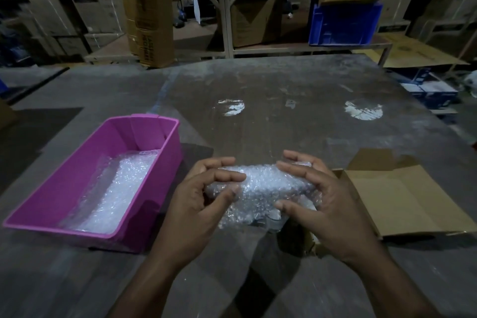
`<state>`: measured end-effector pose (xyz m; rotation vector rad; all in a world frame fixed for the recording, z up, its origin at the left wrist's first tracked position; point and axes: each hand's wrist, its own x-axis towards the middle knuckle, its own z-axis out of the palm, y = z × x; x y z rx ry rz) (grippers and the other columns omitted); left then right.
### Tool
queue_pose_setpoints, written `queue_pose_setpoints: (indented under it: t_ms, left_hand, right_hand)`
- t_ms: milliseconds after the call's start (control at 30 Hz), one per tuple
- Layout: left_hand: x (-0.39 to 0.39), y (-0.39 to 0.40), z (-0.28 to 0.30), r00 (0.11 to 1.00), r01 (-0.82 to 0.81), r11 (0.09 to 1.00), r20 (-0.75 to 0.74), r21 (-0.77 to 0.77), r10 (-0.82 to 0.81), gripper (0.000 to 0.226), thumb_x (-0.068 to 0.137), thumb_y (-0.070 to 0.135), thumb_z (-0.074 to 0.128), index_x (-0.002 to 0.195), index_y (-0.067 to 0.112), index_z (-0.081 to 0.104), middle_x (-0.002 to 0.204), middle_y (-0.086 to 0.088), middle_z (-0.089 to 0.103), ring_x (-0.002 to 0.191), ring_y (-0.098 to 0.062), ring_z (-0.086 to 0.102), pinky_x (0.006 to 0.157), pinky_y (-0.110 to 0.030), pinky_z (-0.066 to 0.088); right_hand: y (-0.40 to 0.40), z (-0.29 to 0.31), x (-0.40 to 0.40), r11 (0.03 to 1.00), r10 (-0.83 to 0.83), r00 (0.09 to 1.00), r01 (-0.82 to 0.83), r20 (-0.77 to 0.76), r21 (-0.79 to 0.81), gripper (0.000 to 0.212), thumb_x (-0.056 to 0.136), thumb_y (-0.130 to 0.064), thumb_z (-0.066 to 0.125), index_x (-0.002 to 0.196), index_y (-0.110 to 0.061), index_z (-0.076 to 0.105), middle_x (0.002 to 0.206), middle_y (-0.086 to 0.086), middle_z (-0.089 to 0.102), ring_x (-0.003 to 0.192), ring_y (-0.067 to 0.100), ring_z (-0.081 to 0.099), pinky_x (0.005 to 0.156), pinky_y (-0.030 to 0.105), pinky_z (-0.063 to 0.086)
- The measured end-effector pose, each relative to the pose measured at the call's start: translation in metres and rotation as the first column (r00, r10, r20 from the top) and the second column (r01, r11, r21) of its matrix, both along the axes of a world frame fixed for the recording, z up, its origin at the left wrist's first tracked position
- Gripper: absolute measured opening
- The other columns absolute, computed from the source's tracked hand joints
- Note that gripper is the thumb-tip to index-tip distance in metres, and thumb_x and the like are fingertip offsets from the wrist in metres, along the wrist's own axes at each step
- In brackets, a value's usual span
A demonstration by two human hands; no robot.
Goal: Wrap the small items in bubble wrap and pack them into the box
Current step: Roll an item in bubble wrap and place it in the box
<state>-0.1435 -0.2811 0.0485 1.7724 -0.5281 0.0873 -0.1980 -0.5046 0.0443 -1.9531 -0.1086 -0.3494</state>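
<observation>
Head view: bubble-wrapped bundle (260, 188) held at the near middle, just above the grey surface (284, 116). Left hand (198, 196) curled round the left end of the bundle, thumb and fingers pinching the wrap. Right hand (322, 201) clamped on the right end, fingers over the top and thumb pressing the near side. Hands apart, with the bundle between them. Content of the bundle hidden by the wrap; cannot tell what item is inside. To the left, a purple plastic bin (64, 183) on the surface, with sheets of bubble wrap (116, 193) lying in its bottom. To the right, just beside the right hand, an open cardboard box (402, 204) with flaps spread out, its inside brown and partly hidden behind the hand. Farther away, two bright round reflections on the surface. At the far side, a blue crate (346, 23) on a shelf and many stacked cartons (85, 0), dark and blurred.
</observation>
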Motion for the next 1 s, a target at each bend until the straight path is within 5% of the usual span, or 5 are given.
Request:
queue_pose_setpoints:
  t_ms: [167, 367, 567, 667, 1000]
  left_hand:
    - [0.001, 0.003, -0.001, 0.997, 0.056, 0.998, -0.044, -0.002, -0.056, 0.041, 0.069, 0.026, 0.093, 0.106, 0.032, 0.077, 0.131, 0.01, 0.06, 0.127, -0.018, 0.059, 0.097, -0.045, 0.056]
    - [-0.001, 0.003, 0.006, 0.999, -0.029, 0.998, 0.026, 0.049, 0.028, 0.016, 0.079, 0.029, 0.079, 0.095, 0.03, 0.079, 0.121, 0.011, 0.066, 0.119, -0.012, 0.062, 0.091, -0.031, 0.055]
    - [-0.005, -0.002, 0.005, 0.997, -0.012, 1.0, -0.076, -0.007, 0.012, 0.008, 0.085, 0.025, 0.08, 0.091, 0.024, 0.076, 0.091, -0.002, 0.075, 0.085, -0.02, 0.073, 0.074, -0.043, 0.059]
    - [-0.008, -0.003, 0.003, 0.997, -0.032, 0.998, -0.07, 0.057, 0.036, 0.02, 0.082, 0.025, 0.084, 0.099, 0.028, 0.075, 0.096, 0.002, 0.075, 0.09, -0.018, 0.073, 0.077, -0.044, 0.062]
    - [-0.01, -0.018, -0.008, 0.977, -0.211, 0.928, 0.033, 0.308, 0.211, 0.013, 0.083, 0.039, 0.081, 0.082, 0.027, 0.075, 0.072, 0.016, 0.072, 0.065, -0.002, 0.068, 0.06, -0.03, 0.055]
  right_hand:
    - [-0.002, 0.0, 0.002, 0.997, -0.051, 0.998, 0.049, 0.036, 0.059, 0.033, 0.078, -0.007, 0.082, 0.102, -0.029, 0.075, 0.113, -0.018, 0.065, 0.112, 0.001, 0.061, 0.089, 0.018, 0.053]
    - [0.0, 0.003, -0.001, 0.996, -0.074, 0.997, 0.074, 0.015, 0.045, 0.012, 0.078, -0.035, 0.076, 0.088, -0.029, 0.076, 0.119, -0.018, 0.063, 0.114, -0.001, 0.059, 0.089, 0.013, 0.048]
    - [0.008, 0.007, -0.003, 0.973, -0.141, 0.989, 0.145, -0.032, 0.178, 0.017, 0.078, -0.036, 0.078, 0.094, -0.03, 0.074, 0.09, -0.007, 0.075, 0.065, 0.025, 0.066, 0.062, 0.032, 0.054]
    - [0.009, 0.006, -0.001, 0.965, -0.141, 0.99, 0.143, -0.025, 0.222, 0.02, 0.08, -0.023, 0.08, 0.098, -0.023, 0.072, 0.071, -0.018, 0.071, 0.045, 0.004, 0.053, 0.051, 0.011, 0.043]
    - [0.014, 0.003, 0.002, 0.989, -0.148, 0.985, 0.147, 0.092, 0.024, 0.024, 0.078, -0.015, 0.084, 0.086, -0.03, 0.069, 0.091, -0.013, 0.07, 0.085, 0.007, 0.068, 0.071, 0.018, 0.052]
